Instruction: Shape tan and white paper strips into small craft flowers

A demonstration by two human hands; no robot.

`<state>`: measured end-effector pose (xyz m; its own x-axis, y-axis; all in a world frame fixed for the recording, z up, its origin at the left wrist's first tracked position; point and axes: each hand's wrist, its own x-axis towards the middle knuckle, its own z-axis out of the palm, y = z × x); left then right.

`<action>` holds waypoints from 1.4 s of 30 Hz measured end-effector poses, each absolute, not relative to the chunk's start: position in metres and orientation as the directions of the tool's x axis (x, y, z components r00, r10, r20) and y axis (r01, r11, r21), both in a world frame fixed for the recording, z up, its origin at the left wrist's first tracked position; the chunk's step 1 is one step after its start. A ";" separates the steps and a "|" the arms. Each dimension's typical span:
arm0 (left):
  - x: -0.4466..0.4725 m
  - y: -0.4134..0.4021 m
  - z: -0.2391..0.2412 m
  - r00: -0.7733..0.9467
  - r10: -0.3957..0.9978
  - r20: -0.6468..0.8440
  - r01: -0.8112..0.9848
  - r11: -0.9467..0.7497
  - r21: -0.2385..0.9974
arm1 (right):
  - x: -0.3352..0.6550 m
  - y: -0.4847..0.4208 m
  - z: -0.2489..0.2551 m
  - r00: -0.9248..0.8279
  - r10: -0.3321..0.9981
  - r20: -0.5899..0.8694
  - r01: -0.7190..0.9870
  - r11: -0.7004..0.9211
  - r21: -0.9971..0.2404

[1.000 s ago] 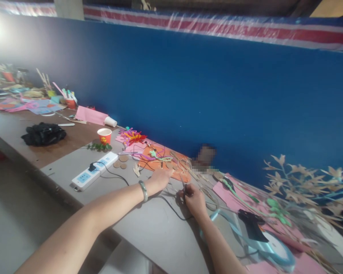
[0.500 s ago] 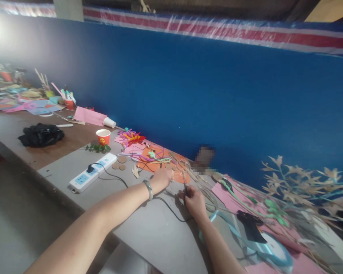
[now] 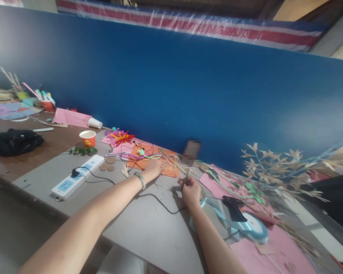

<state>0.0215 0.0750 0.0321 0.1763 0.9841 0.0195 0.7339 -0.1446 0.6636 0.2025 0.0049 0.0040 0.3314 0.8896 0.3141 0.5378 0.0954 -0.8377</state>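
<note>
My left hand (image 3: 153,169), a pale bangle on its wrist, rests palm down on the orange paper sheet (image 3: 148,161) among straw strips and coloured pipe cleaners; its fingers are mostly hidden. My right hand (image 3: 191,189) is closed round a thin dark tool (image 3: 185,178) that points up and away from me, at the edge of a bundle of tan straw strips (image 3: 174,161). A black cord (image 3: 160,201) runs across the grey table (image 3: 137,224) between my wrists.
A white power strip (image 3: 74,177) lies at left with a plug in it. A red paper cup (image 3: 87,138) and green leaves sit behind it. Light blue ribbon (image 3: 246,226), pink sheets and a dried straw branch (image 3: 274,167) lie at right. A blue board backs the table.
The view has swung to the right, so everything sits further left in the picture. My hands stay at the same spot on the table, and the dark tool now stands more upright.
</note>
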 end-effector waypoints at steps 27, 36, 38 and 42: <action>-0.151 0.033 0.083 0.138 0.957 -0.257 0.808 0.042 0.588 | 0.202 0.005 0.006 0.343 0.862 0.372 0.638 0.077 -0.767; -0.178 0.010 0.043 0.133 0.923 -0.361 0.794 0.119 0.596 | 0.201 0.004 0.006 0.306 0.873 0.378 0.618 0.120 -0.777; -0.178 0.010 0.044 0.131 0.919 -0.372 0.791 0.130 0.598 | 0.201 0.005 0.004 0.308 0.879 0.363 0.597 0.119 -0.793; -0.175 0.011 0.051 0.155 0.909 -0.387 0.788 0.122 0.603 | 0.202 0.007 0.002 0.321 0.882 0.345 0.585 0.102 -0.805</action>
